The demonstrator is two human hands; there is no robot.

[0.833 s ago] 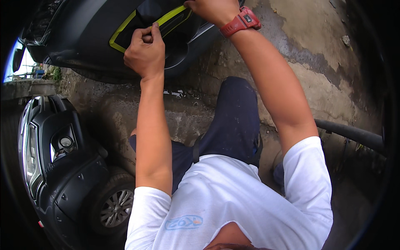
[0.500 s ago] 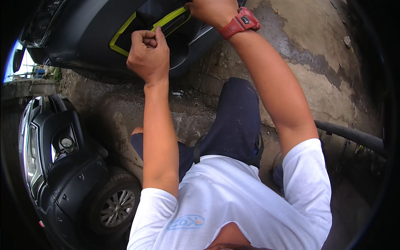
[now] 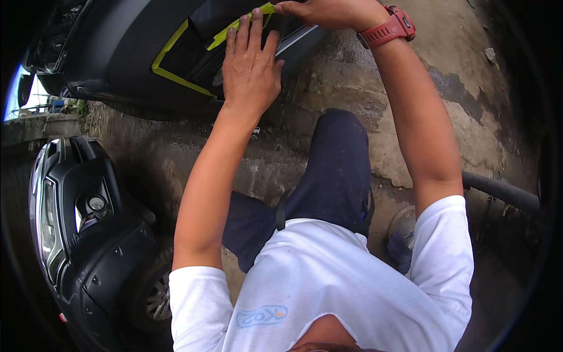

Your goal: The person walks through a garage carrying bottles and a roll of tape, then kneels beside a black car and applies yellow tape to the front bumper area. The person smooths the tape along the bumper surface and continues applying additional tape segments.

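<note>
A strip of yellow-green masking tape runs slantwise across a dark car body panel. My left hand lies over the strip with its fingers spread and straight, fingertips on the tape. At the strip's far right end, my right hand has its thumb against the tape in what looks like a pinch; the frame's top edge cuts off part of its fingers. More yellow-green tape borders a darker recess on the panel, at its left and lower sides. A red watch is on my right wrist.
Another dark car, with headlight and front wheel showing, stands at the left. Stained concrete ground lies beneath and to the right. A dark pipe crosses at the right, and a small stone lies far right.
My left hand has moved right and opened from closed fingers to a flat spread on the tape. My right hand has shifted right. The tape strip's lower end now shows.
</note>
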